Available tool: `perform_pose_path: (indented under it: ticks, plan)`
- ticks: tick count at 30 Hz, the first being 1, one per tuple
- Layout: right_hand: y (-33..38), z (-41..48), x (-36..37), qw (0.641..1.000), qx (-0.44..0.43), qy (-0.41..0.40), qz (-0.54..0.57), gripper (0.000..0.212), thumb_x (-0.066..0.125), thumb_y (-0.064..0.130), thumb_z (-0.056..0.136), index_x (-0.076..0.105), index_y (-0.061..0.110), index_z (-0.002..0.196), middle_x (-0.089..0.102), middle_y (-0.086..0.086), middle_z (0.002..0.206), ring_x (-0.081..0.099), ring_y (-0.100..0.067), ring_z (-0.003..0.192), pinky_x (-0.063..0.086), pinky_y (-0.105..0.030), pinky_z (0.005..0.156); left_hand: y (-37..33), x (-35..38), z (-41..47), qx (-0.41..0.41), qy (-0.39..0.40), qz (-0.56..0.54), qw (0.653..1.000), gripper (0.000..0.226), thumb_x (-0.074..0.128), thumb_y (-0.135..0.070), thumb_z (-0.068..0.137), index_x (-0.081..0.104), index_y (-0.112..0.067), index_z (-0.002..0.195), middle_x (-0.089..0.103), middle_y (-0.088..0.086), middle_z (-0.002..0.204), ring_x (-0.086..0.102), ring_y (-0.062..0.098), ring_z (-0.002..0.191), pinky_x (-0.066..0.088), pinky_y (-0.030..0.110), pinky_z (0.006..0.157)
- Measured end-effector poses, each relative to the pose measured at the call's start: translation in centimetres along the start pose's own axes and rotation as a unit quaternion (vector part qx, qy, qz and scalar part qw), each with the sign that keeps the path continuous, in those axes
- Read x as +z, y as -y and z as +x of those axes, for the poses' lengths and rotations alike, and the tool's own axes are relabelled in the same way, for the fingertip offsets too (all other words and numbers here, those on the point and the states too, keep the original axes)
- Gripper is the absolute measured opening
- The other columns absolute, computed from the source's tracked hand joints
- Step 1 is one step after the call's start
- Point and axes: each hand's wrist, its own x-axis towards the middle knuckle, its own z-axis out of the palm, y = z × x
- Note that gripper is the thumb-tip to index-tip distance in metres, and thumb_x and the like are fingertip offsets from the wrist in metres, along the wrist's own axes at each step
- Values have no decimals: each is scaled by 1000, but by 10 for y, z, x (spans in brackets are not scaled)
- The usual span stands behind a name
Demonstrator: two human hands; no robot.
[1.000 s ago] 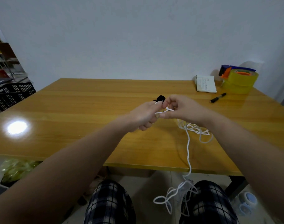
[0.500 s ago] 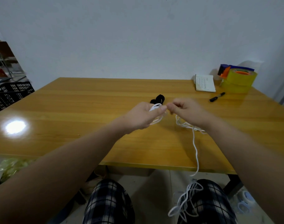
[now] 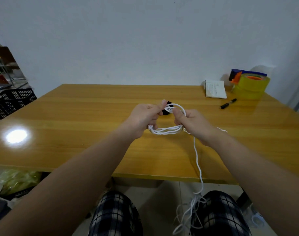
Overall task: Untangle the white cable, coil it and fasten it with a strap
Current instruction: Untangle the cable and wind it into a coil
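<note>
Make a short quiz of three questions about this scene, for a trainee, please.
1. True or false: all of the cable is already coiled.
2. Which hand is nearer the pen: A) left hand B) right hand?
3. Fill in: the loose end hangs over the table edge towards the person's ____.

Key: 1 false, a tangle still hangs below the edge; 2 B; 3 lap.
</note>
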Motion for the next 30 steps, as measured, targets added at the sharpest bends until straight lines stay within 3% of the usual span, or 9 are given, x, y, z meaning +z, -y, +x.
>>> perform_pose_path:
  ticks: [5, 8, 12, 15, 18, 21, 23, 27, 30]
  plan:
    - [-10, 8, 4, 987, 42, -147, -57, 55, 48, 53, 90, 34, 14, 53, 33, -9, 56, 30, -18, 50, 24, -33, 56, -4, 10, 0, -104, 72, -62, 990, 38, 49, -40, 96, 46, -13, 70, 30, -6, 47, 31, 10, 43, 51, 27, 60]
    - [-9, 11, 4, 980, 26, -176, -88, 59, 44, 55, 90, 25, 20, 47, 29, 1, 46, 29, -18, 47, 24, -34, 54, -10, 9, 1, -120, 124, -102, 980, 39, 43, -34, 99, 48, -10, 69, 45, 0, 56, 49, 12, 52, 57, 31, 76]
    - [1, 12, 1, 958, 18, -122, -260, 59, 30, 56, 94, 32, 19, 48, 37, 0, 49, 39, -22, 53, 23, -32, 49, -16, 2, 2, -140, 135, -124, 973, 28, 42, -21, 100, 56, -6, 83, 59, 1, 62, 53, 8, 49, 52, 23, 54]
    - [9, 18, -1, 929, 11, -82, -362, 58, 25, 58, 93, 35, 20, 51, 40, 0, 54, 45, -25, 61, 25, -32, 49, -16, 4, 2, -182, 127, -135, 966, 38, 38, -33, 98, 47, -11, 68, 33, -5, 48, 27, 8, 38, 28, 20, 39]
    - [8, 21, -3, 955, -19, -12, -296, 59, 26, 55, 94, 35, 15, 52, 39, 0, 50, 38, -18, 51, 27, -32, 52, -12, 7, 3, -174, 89, -93, 976, 50, 46, -53, 93, 36, -18, 59, 20, -8, 46, 17, 8, 36, 16, 21, 37]
    - [7, 19, -7, 987, -40, 38, -152, 55, 36, 50, 93, 53, 5, 68, 50, -4, 62, 42, -7, 52, 35, -23, 55, -7, 7, 5, -116, 10, -61, 991, 44, 59, -48, 89, 37, -21, 61, 19, -9, 48, 16, 8, 37, 15, 19, 35]
    - [5, 21, -13, 982, -55, 54, -170, 36, 56, 41, 89, 62, 6, 85, 61, -1, 77, 47, 2, 57, 36, -13, 54, -5, 3, 7, -86, -49, -78, 992, 45, 62, -40, 89, 36, -21, 57, 20, -9, 46, 15, 7, 35, 14, 17, 34]
    - [-15, 21, -50, 936, 16, 29, -349, 15, 65, 33, 85, 61, 19, 84, 56, 5, 77, 53, -14, 75, 41, -29, 61, -6, -37, 14, -52, -196, -192, 960, 44, 58, -24, 91, 31, -20, 57, 18, -11, 34, 13, 5, 27, 12, 12, 31]
    - [-32, 6, -70, 963, 72, -32, -259, 16, 62, 32, 87, 61, 16, 87, 54, -1, 73, 53, -21, 70, 42, -30, 58, 0, -70, 16, -36, -258, -212, 942, 43, 55, -22, 93, 29, -19, 58, 16, -11, 32, 13, 5, 25, 12, 9, 33]
